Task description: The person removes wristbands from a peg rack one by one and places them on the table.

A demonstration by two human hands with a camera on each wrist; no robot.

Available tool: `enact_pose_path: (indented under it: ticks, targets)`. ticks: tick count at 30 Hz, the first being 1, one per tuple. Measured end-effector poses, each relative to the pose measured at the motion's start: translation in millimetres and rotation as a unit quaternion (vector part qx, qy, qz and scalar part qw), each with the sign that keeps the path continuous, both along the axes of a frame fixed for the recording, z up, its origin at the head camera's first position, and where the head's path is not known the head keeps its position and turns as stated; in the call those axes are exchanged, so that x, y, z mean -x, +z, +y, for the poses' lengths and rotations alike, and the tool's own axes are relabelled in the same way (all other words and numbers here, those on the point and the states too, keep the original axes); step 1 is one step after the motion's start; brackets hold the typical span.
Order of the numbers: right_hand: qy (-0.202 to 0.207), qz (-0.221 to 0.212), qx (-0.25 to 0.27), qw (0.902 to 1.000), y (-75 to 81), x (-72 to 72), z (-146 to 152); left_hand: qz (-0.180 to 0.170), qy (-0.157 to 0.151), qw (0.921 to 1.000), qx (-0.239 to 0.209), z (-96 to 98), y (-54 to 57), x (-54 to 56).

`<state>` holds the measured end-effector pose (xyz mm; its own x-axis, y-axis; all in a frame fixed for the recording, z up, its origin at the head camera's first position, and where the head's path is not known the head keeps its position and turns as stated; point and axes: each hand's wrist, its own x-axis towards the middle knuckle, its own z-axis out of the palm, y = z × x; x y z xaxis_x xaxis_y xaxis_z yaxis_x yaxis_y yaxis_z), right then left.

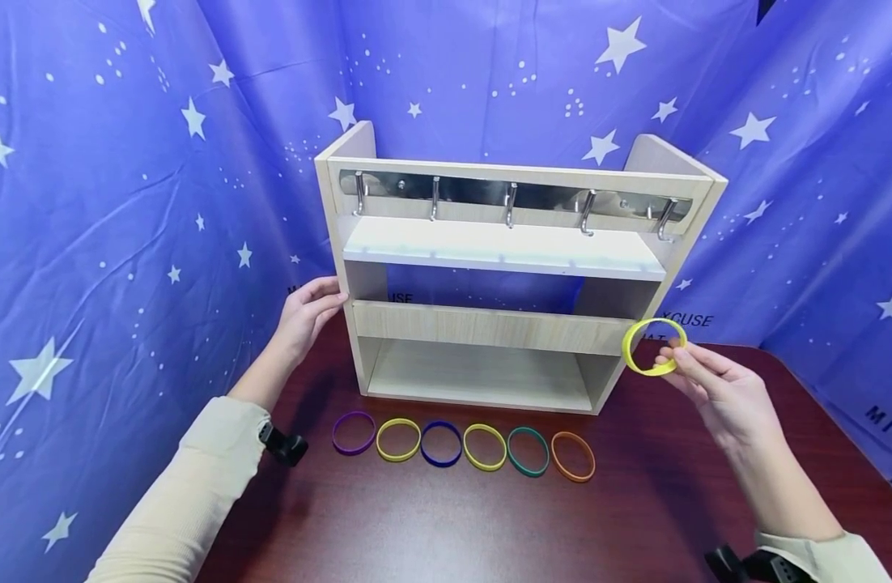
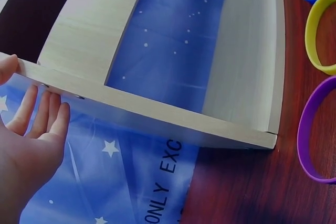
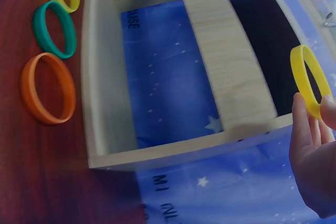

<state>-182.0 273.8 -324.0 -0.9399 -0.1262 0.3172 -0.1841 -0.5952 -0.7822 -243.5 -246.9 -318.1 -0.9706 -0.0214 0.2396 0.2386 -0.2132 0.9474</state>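
My right hand point(image 1: 723, 397) pinches a yellow wristband point(image 1: 627, 350) between thumb and fingers, raised beside the right side of a pale wooden shelf unit point(image 1: 490, 325). In the right wrist view the same yellow wristband point(image 3: 300, 72) stands upright from the fingertips. My left hand point(image 1: 303, 316) rests against the unit's left side panel; in the left wrist view its fingers point(image 2: 59, 121) lie along the panel's outer face, thumb at the front edge. Across the unit's top runs a metal strip with several hooks, among them the rightmost hook point(image 1: 665, 220), all bare.
On the dark red table point(image 1: 446, 534), before the unit, lies a row of wristbands: purple point(image 1: 334, 437), yellow point(image 1: 398, 459), blue point(image 1: 441, 464), yellow point(image 1: 485, 467), green point(image 1: 528, 472) and orange point(image 1: 573, 478). A blue starry curtain point(image 1: 162, 202) hangs behind and at both sides.
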Motion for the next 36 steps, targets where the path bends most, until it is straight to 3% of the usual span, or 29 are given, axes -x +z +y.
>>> enact_pose_path:
  ticks: [16,22,28,36]
  targets:
    - [0.043,-0.066,-0.082,0.9935,-38.7,0.7,17.9,-0.008,-0.005,0.9997,-0.024,0.3,3.8,1.6]
    - [0.031,-0.081,-0.127,0.9882,-55.0,2.8,22.5,-0.008,-0.006,0.9997,-0.023,-0.1,4.1,2.1]
    - [0.02,-0.096,-0.186,0.9776,-70.6,4.1,27.6,-0.015,-0.002,0.9998,-0.016,-0.3,3.6,2.0]
    - [0.033,-0.13,-0.272,0.9528,-79.7,-1.0,30.9,-0.012,-0.003,0.9995,-0.028,1.0,0.7,0.7]
